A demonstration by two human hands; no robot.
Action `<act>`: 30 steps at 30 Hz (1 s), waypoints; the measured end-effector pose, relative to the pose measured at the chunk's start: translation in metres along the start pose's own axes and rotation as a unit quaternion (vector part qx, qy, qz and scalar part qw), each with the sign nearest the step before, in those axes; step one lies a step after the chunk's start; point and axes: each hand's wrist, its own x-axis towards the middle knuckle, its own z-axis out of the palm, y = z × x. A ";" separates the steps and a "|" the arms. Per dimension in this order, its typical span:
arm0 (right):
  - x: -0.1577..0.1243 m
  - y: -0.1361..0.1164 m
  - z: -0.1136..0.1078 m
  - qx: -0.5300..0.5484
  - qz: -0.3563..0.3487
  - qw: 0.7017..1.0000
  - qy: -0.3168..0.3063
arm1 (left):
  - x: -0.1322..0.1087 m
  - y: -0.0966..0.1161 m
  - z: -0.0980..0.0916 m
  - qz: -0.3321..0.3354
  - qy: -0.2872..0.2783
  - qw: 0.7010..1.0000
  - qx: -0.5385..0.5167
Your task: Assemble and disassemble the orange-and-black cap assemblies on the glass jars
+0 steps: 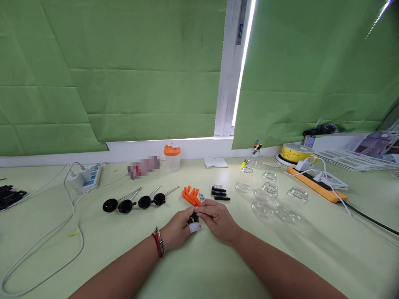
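Note:
Near the middle of the table, my left hand and my right hand meet over a small black plastic part. The left fingers are closed round it, with white tape on one digit. My right thumb and fingertips pinch at its upper end; most of the part is hidden. Just beyond the hands lie several orange curved levers and a few thin metal pins. To their right are black plastic tubes with springs. Several black round lids with metal rods lie to the left.
Several clear glass vessels stand on the right, near an orange power strip with plugs and cables. An orange-lidded cup and a folded white paper are at the back. A white cable loops across the left.

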 end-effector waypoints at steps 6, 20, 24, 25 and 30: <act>0.004 0.000 -0.005 0.016 -0.002 1.000 0.011 | -0.001 0.001 0.000 -0.007 0.000 1.000 -0.001; 0.001 0.042 -0.036 -0.207 0.223 0.951 -0.057 | -0.003 0.008 -0.003 -0.040 -0.014 0.999 0.011; 0.002 0.037 -0.029 -0.261 0.209 0.937 -0.102 | -0.002 0.006 -0.003 -0.040 -0.016 0.999 0.012; 0.002 0.037 -0.028 -0.263 0.203 0.938 -0.101 | -0.002 0.005 -0.003 -0.040 -0.016 0.999 0.012; 0.003 0.029 -0.025 -0.181 0.163 0.969 -0.047 | -0.002 0.006 -0.002 -0.036 -0.018 0.999 0.011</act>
